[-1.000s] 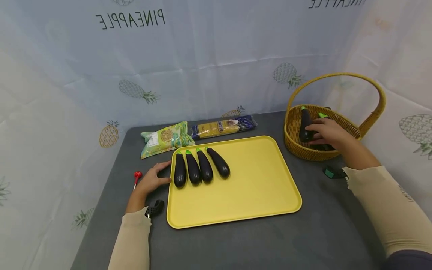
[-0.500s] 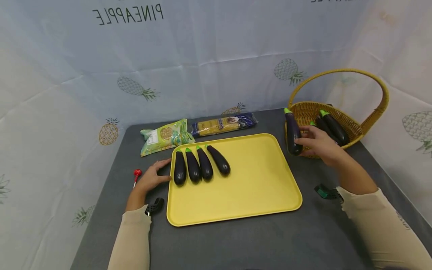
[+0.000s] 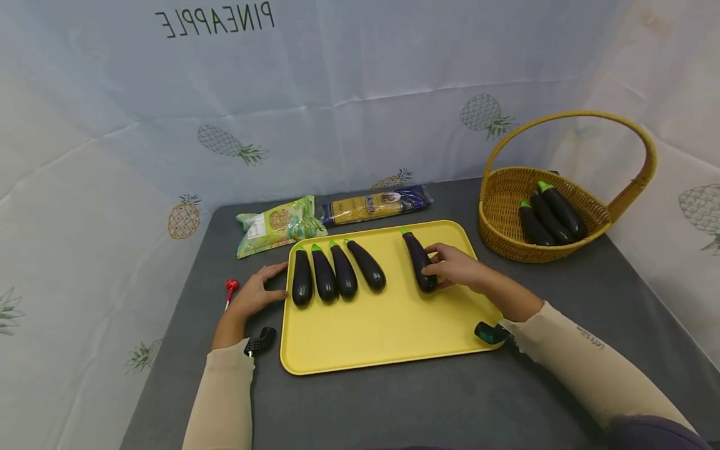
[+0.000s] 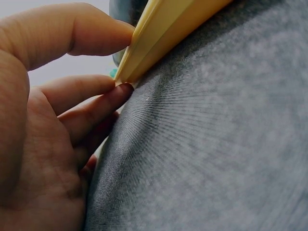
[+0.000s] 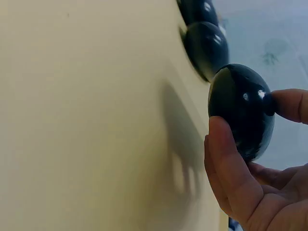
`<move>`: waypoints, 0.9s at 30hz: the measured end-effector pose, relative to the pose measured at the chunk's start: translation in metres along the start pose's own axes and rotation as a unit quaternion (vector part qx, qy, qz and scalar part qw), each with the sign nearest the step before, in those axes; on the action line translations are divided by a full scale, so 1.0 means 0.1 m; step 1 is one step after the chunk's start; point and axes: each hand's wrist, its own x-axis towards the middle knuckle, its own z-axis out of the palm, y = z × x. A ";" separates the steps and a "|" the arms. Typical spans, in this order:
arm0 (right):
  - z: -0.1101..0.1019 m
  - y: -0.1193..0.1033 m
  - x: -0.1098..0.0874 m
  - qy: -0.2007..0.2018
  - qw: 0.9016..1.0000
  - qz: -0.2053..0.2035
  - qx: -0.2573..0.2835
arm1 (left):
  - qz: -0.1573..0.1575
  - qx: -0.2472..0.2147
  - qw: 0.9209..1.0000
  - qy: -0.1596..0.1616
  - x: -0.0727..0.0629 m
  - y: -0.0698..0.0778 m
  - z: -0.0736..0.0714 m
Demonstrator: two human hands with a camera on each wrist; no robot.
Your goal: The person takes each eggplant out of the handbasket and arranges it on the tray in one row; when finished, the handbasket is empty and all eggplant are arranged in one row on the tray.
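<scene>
My right hand [image 3: 460,269] grips a dark purple eggplant [image 3: 417,255] by its body, over the right half of a yellow tray [image 3: 382,337]. In the right wrist view, this eggplant [image 5: 243,108] is pinched between thumb and fingers, and a shadow falls on the tray beneath. Several more eggplants [image 3: 344,272] lie in a row at the tray's left side, green stems pointing away. At the tray's left edge rests my left hand [image 3: 254,297], thumb and fingers spread. Its fingertips touch the tray's rim [image 4: 144,38] in the left wrist view.
A wicker basket [image 3: 506,247] with a tall handle stands at the back right, with three eggplants [image 3: 554,215] inside. Behind the tray lie a green snack bag [image 3: 281,226] and a pasta packet [image 3: 375,205]. A red lollipop [image 3: 232,285] lies left of my left hand.
My right hand has lifted an eggplant out of the basket and carried it left over the tray. The left hand has stayed at the tray's edge.
</scene>
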 end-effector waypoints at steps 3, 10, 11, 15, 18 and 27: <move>0.14 -0.02 0.12 -0.006 1.000 0.005 -0.016 | 0.001 0.001 1.000 0.000 0.01 -0.01 0.00; 0.38 -0.13 0.35 -0.020 0.999 0.006 -0.043 | 0.001 -0.002 1.000 0.001 0.01 0.00 0.00; 0.40 -0.15 0.37 -0.024 0.999 0.006 -0.044 | -0.001 -0.003 1.000 0.001 0.01 0.00 0.00; 0.45 -0.19 0.46 -0.025 0.998 0.006 -0.056 | -0.005 -0.005 1.000 -0.001 0.02 -0.01 0.00; 0.47 -0.21 0.53 -0.021 0.997 0.001 -0.075 | -0.006 -0.005 1.000 -0.001 0.03 -0.01 0.00; 0.53 -0.22 0.56 -0.035 0.997 -0.001 -0.075 | -0.012 0.000 1.000 -0.002 0.03 0.01 0.00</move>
